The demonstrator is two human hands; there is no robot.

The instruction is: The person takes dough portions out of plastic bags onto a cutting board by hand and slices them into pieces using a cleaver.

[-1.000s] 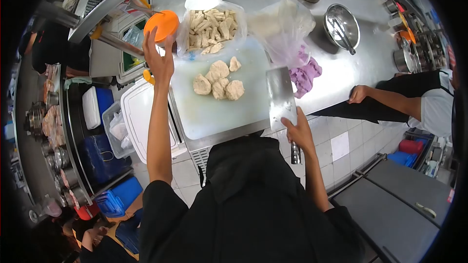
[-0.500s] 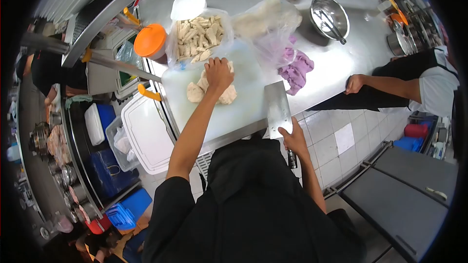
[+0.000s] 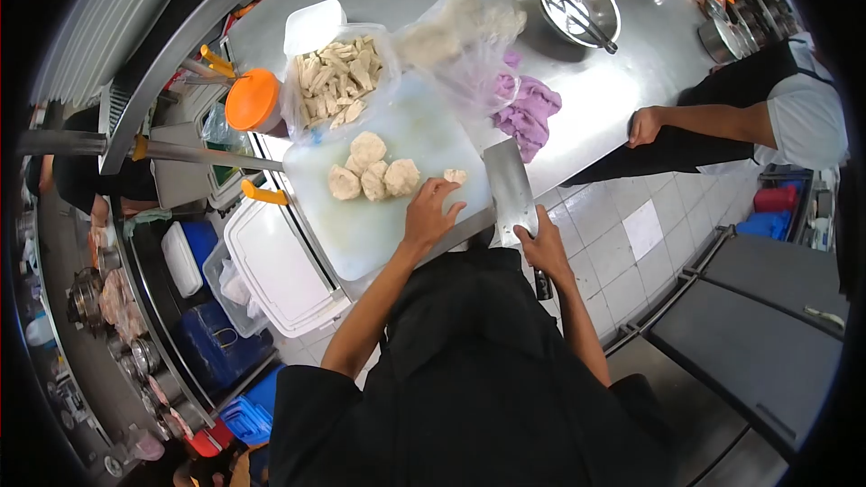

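Observation:
My left hand (image 3: 434, 214) is over the front right part of the pale cutting board (image 3: 325, 233), its thumb and fingers apart, beside a small pale piece (image 3: 456, 176). Several larger pale, lumpy pieces (image 3: 401, 178) sit in a group left of it. My right hand (image 3: 542, 246) is closed around the handle of a cleaver (image 3: 511, 189), whose broad blade lies flat-side up at the board's right edge. Behind the board, an open plastic bag (image 3: 390, 59) holds many pale strips (image 3: 338, 77).
An orange-lidded tub (image 3: 253, 101) and a white lid (image 3: 314, 27) stand left. A clear bag (image 3: 460, 45), purple cloth (image 3: 528, 113) and steel bowl (image 3: 579, 7) are behind and right. Another person's hand (image 3: 644, 126) rests at the table edge.
My left hand went from the orange lid to the group of pieces, then right towards me. The small piece now lies apart at the front right. The cleaver stays in my right hand.

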